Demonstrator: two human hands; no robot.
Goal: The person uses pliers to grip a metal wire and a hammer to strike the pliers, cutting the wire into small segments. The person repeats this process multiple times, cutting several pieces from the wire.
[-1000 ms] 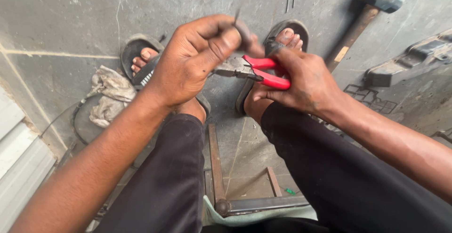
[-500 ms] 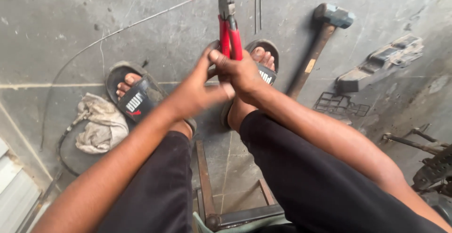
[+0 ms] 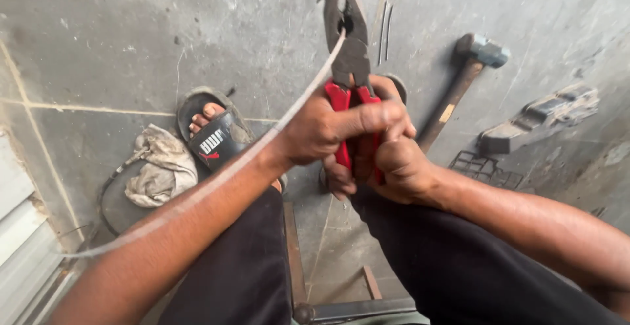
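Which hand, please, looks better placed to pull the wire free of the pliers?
Probably the left hand: the wire trails along its forearm, while the right hand wraps the red handles of the pliers.

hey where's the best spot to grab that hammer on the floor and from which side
Probably the wooden handle of the hammer, around its middle. It lies flat on the concrete, head pointing away and the near end hidden behind the hands. Come down from above, fingers wrapping across the shaft; both long sides look clear.

A grey concrete floor (image 3: 131,49) is carrying a sledgehammer (image 3: 462,85), a crumpled rag (image 3: 161,167), a dark metal grate (image 3: 485,169) and two sandalled feet, the left sandal (image 3: 213,138) lying beside the rag
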